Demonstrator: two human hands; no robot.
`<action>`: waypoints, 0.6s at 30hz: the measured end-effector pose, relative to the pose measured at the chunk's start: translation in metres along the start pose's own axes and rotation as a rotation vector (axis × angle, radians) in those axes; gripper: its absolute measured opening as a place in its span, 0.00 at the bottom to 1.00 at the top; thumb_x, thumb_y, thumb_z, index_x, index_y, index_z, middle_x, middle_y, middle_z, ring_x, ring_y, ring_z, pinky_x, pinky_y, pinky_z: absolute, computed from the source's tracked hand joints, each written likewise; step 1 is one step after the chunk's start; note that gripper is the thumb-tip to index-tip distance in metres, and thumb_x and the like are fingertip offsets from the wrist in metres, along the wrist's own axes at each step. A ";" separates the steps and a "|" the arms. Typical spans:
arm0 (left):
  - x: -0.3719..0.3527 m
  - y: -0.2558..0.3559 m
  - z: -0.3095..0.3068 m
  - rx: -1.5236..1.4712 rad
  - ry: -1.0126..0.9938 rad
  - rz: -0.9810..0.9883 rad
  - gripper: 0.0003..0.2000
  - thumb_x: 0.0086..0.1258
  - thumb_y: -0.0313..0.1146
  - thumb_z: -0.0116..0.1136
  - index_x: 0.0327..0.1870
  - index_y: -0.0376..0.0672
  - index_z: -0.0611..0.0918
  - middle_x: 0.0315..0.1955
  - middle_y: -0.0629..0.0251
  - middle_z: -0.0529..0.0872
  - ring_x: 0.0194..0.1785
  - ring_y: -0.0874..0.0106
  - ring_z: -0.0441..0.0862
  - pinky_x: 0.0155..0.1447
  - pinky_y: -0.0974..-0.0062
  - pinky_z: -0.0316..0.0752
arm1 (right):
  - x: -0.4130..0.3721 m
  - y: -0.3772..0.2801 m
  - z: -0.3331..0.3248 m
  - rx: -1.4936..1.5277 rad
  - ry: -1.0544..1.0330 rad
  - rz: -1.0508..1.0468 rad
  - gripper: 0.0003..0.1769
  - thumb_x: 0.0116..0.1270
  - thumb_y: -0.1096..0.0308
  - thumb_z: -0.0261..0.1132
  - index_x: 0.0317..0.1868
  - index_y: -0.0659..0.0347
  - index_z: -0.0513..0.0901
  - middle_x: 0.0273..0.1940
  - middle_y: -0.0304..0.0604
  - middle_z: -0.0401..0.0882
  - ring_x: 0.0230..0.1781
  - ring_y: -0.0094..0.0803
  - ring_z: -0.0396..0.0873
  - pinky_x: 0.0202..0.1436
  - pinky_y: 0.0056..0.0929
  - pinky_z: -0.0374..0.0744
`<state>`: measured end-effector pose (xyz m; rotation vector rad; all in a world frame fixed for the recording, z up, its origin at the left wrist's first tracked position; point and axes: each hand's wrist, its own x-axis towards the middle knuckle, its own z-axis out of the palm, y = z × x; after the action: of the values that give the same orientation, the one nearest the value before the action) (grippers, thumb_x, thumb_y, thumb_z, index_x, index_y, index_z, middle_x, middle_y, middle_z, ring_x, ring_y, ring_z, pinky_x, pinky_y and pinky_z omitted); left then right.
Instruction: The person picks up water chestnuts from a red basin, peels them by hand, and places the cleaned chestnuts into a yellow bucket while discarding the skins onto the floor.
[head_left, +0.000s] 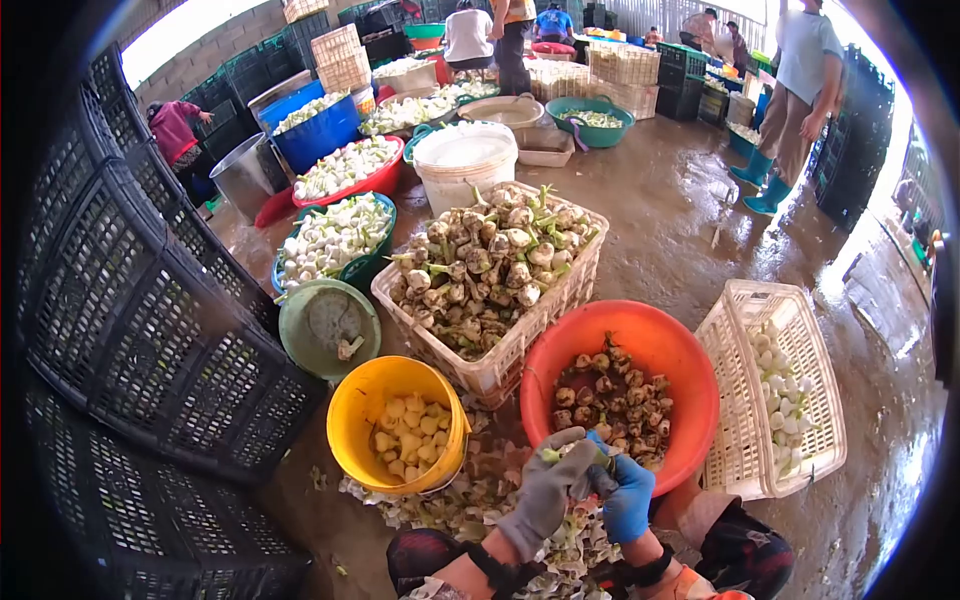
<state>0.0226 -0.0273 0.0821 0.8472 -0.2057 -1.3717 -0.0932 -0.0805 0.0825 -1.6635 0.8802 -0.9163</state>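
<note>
My left hand (549, 492), in a grey glove, is closed around a garlic bulb with a pale green stem (552, 455); most of the bulb is hidden by the fingers. Against it, my right hand (628, 498), in a blue glove with dark fingertips, is closed too, and what it grips is hidden. Both hands are over the near rim of an orange-red basin (690, 410), which holds dirty brown garlic bulbs (612, 395). Left of them stands a yellow bucket (352, 440) with pale peeled bulbs (410, 432) inside. Papery peelings (480, 500) litter the floor below.
A crate heaped with muddy garlic (500, 250) stands ahead; a white crate (715, 350) of cleaned garlic is at right. Black crates (130, 330) stack up on the left. Tubs of garlic (335, 240) lie beyond. One person (800, 90) in blue boots stands on the wet floor.
</note>
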 end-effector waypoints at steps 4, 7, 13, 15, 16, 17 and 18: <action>-0.009 0.014 0.010 0.196 0.127 0.209 0.13 0.78 0.35 0.46 0.48 0.35 0.80 0.29 0.64 0.81 0.29 0.78 0.79 0.27 0.80 0.70 | 0.016 0.048 -0.008 1.015 -0.052 0.436 0.20 0.69 0.76 0.56 0.60 0.72 0.72 0.50 0.49 0.81 0.44 0.36 0.82 0.52 0.35 0.81; -0.023 0.030 0.001 0.310 -0.198 0.037 0.24 0.80 0.50 0.39 0.50 0.37 0.82 0.35 0.65 0.85 0.29 0.80 0.79 0.32 0.81 0.76 | 0.024 0.042 -0.053 1.142 -0.016 0.434 0.18 0.69 0.73 0.56 0.58 0.66 0.73 0.42 0.45 0.81 0.38 0.34 0.81 0.41 0.34 0.81; -0.011 0.015 0.013 0.271 0.022 0.153 0.21 0.78 0.46 0.45 0.50 0.37 0.82 0.40 0.63 0.84 0.35 0.77 0.81 0.39 0.79 0.77 | -0.041 0.157 -0.067 -0.579 -0.470 0.121 0.29 0.73 0.54 0.58 0.64 0.69 0.68 0.52 0.50 0.79 0.48 0.40 0.80 0.51 0.32 0.79; -0.004 0.008 0.010 0.151 0.121 0.071 0.16 0.77 0.40 0.51 0.49 0.37 0.83 0.52 0.61 0.81 0.46 0.75 0.81 0.52 0.77 0.76 | -0.041 0.134 -0.048 -0.412 -0.522 0.131 0.44 0.70 0.44 0.60 0.71 0.72 0.59 0.65 0.55 0.70 0.62 0.38 0.72 0.61 0.31 0.74; -0.004 0.002 0.009 0.155 0.124 0.068 0.16 0.77 0.40 0.51 0.49 0.37 0.83 0.52 0.61 0.81 0.46 0.75 0.81 0.52 0.77 0.76 | -0.019 0.094 -0.048 0.036 -0.457 0.397 0.47 0.67 0.40 0.62 0.71 0.71 0.60 0.65 0.51 0.69 0.65 0.34 0.68 0.63 0.33 0.73; -0.003 -0.003 0.008 0.325 0.113 0.197 0.17 0.77 0.41 0.50 0.49 0.36 0.83 0.54 0.60 0.80 0.49 0.75 0.80 0.54 0.77 0.76 | -0.008 0.063 -0.046 0.326 -0.426 0.433 0.48 0.66 0.40 0.62 0.72 0.70 0.58 0.65 0.50 0.70 0.64 0.34 0.70 0.63 0.33 0.74; -0.001 -0.008 0.005 0.492 0.095 0.333 0.18 0.77 0.42 0.49 0.49 0.36 0.83 0.56 0.59 0.79 0.51 0.74 0.79 0.55 0.77 0.75 | 0.002 0.035 -0.045 0.612 -0.389 0.455 0.50 0.65 0.39 0.63 0.73 0.69 0.57 0.64 0.49 0.70 0.63 0.34 0.71 0.63 0.33 0.74</action>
<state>0.0131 -0.0285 0.0806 1.2208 -0.6006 -0.9750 -0.1362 -0.1093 0.0581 -1.0007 0.5897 -0.4534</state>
